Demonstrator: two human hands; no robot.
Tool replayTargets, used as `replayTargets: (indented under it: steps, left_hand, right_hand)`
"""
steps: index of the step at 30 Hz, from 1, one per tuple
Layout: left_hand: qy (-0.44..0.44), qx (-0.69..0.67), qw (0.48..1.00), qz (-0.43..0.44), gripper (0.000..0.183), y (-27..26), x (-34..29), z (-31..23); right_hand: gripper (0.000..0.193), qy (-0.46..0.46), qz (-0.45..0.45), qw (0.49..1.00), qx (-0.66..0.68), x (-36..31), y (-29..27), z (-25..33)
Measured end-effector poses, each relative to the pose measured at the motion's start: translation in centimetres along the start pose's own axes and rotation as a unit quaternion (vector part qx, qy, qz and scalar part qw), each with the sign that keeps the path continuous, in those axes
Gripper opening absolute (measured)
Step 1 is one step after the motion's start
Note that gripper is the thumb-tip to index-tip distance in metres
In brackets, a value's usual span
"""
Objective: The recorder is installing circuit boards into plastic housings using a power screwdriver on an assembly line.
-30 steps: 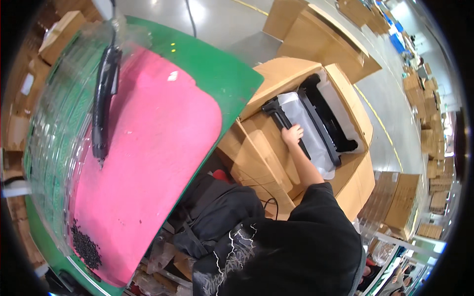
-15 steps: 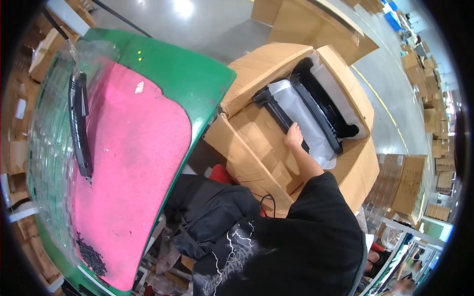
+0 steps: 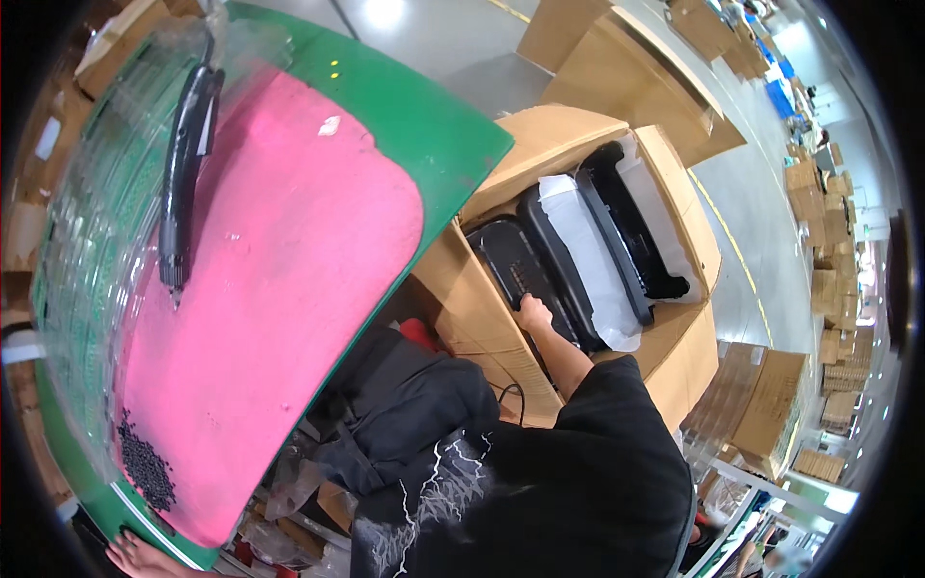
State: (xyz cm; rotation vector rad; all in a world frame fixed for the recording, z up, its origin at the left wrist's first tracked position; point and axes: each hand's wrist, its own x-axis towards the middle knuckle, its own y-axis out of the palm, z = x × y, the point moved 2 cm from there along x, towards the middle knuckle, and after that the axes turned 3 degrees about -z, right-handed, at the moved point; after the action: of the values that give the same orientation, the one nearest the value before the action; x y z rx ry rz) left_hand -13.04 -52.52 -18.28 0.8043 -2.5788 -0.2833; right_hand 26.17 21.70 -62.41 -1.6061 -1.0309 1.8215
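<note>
My right hand (image 3: 535,314) reaches into an open cardboard box (image 3: 489,339), its fingers closed at a black plastic panel (image 3: 503,252) with rows of small slots. That panel lies with its broad face up on the box's near-left side. Beside it stand more black plastic housings (image 3: 631,226), with white foam sheet (image 3: 588,255) between them. My left hand (image 3: 133,554) shows at the lower left, by the edge of the green table (image 3: 424,144). Its fingers are stretched out and hold nothing.
A pink mat (image 3: 299,222) covers much of the table. On it are a black electric screwdriver (image 3: 183,183), clear plastic trays (image 3: 106,250) and a pile of small black screws (image 3: 145,467). Stacked cartons (image 3: 771,405) stand right of the box; a large cardboard sheet (image 3: 636,82) is behind it.
The black panel has tipped from on edge to broad face up toward the near-left side of the box, my right hand moving left with it. My left hand has come into view.
</note>
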Motion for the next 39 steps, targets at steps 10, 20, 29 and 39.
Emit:
replayTargets:
  steps: [10, 20, 29, 39]
  left_hand:
    - [0.015, 0.130, 0.990, 0.049, 0.043, 9.1, -11.1, -0.7]
    - [0.131, 0.086, 0.899, 0.409, 0.020, 16.4, -17.4, -0.9]
    - [0.153, 0.057, 0.860, 0.483, 0.022, 16.5, -15.9, -0.5]
    - [0.147, 0.264, 0.807, 0.507, 0.044, 26.2, -19.9, -1.2]
  right_hand:
    - [0.036, -0.100, -0.059, 0.993, 0.017, -1.5, -2.0, 0.5]
    - [0.021, -0.092, -0.205, 0.896, 0.383, -8.3, -14.4, -4.4]
    - [0.018, -0.332, -0.468, 0.789, 0.220, -19.4, -32.6, 4.1]
    - [0.015, -0.781, -0.219, 0.531, -0.244, -28.3, -33.1, 24.4]
